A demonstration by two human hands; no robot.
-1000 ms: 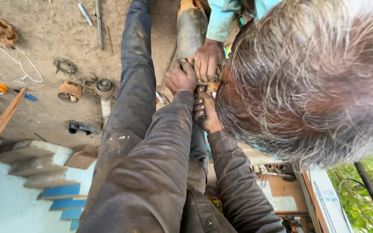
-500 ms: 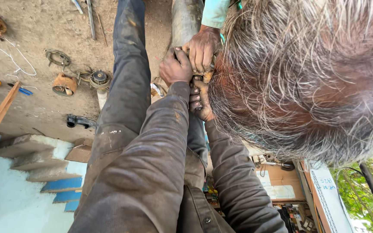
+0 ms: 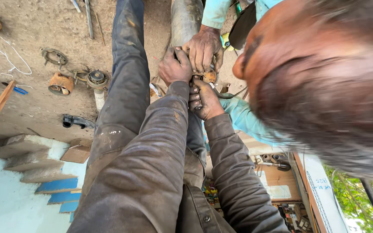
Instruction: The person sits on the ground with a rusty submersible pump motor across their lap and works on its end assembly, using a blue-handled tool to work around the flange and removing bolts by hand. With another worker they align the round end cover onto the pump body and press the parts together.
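My left hand (image 3: 174,67), in a dark greasy sleeve, is clenched around the lower end of a grey metal pipe (image 3: 185,19). Just below it, my right hand (image 3: 203,102) grips a small rusty round fitting (image 3: 209,77) where a thin dark cable leaves to the right. Another person's hand (image 3: 204,46), in a teal sleeve, lies over the same joint and touches my left hand. That person's head (image 3: 320,82) fills the right side, very close. What sits under the three hands is hidden.
A leg in dirty dark trousers (image 3: 128,69) stands left of the pipe. Rusty parts (image 3: 61,83), a round hub (image 3: 97,79), a wire ring (image 3: 53,55) and a black piece (image 3: 76,121) lie on the dirt. Blue and white steps (image 3: 31,164) are at the lower left.
The other person's hand has slid up over the joint beside my left hand. Their head has turned and leaned in closer. My own hands keep their grip.
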